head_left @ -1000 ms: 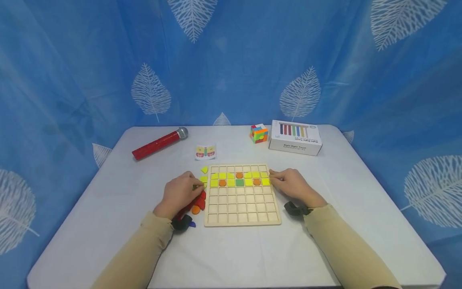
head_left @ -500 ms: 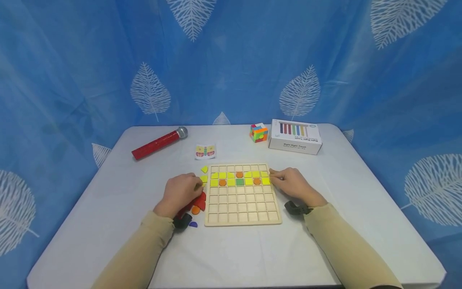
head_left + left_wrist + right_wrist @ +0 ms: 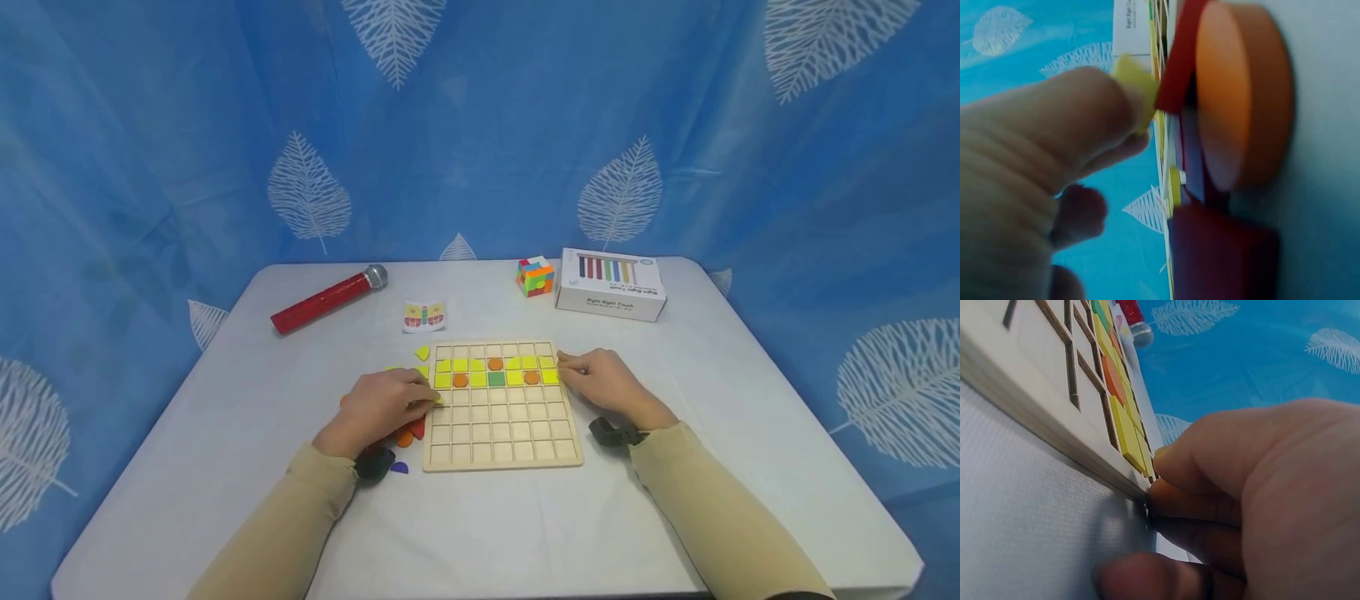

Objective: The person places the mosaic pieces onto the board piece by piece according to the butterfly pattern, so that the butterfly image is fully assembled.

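Note:
A wooden grid board (image 3: 504, 433) lies mid-table; yellow tiles, orange discs and one green square fill parts of two upper rows. My left hand (image 3: 384, 407) is at the board's left edge, pinching a small yellow tile (image 3: 1134, 84) between thumb and finger. At the opposite edge, my right hand (image 3: 603, 383) holds the board's rim, thumb and fingers bent against it beside a yellow tile (image 3: 1125, 434). Under and around the left hand lie loose pieces: an orange disc (image 3: 1229, 100), red pieces (image 3: 1179, 59), a yellow piece (image 3: 423, 353) and a blue-purple half-round (image 3: 400, 468). The hand partly hides this pile.
Behind the board lies a small card (image 3: 424, 317) printed with a coloured tile pattern. Farther back are a red microphone (image 3: 326, 302), a puzzle cube (image 3: 535, 277) and a white box (image 3: 611, 285). A blue leaf-patterned curtain (image 3: 480, 125) surrounds the white table (image 3: 465, 533).
My left hand has moved right from the loose pieces to the board's left edge, now with the yellow tile visible at its fingertips. The right hand stays at the rim.

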`<state>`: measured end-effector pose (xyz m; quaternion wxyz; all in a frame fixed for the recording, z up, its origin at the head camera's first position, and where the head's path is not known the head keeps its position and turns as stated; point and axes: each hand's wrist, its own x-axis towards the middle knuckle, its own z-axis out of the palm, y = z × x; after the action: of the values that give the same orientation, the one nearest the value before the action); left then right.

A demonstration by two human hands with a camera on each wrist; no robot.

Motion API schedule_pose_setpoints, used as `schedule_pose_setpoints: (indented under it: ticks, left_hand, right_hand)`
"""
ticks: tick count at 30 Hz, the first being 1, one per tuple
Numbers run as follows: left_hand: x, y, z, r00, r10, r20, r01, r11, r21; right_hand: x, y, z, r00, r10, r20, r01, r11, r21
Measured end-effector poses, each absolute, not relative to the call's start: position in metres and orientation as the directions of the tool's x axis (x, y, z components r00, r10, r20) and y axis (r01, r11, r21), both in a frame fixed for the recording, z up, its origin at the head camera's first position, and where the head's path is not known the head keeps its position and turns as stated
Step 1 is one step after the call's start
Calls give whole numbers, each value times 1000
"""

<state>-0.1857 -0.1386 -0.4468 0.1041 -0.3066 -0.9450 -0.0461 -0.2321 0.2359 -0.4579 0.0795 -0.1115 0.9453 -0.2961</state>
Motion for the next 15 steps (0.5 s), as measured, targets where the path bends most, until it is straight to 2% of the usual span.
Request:
schedule_pose_setpoints:
  ticks: [4, 9, 15]
  left_hand:
    - [-185, -136, -448, -769, 608, 199, 623, 782, 21]
    - [-187, -133, -450, -755, 622, 206, 630, 776, -36]
    - [-191, -132, -453, -749, 627, 215, 640, 768, -11]
  right_hand:
    - [-232, 235, -458, -962, -261, -81, -169, 801, -574]
    - [-233, 235, -459, -964, -250, -91, -155, 806, -571]
    - [-233, 235, -459, -964, -248, -95, -150, 804, -576]
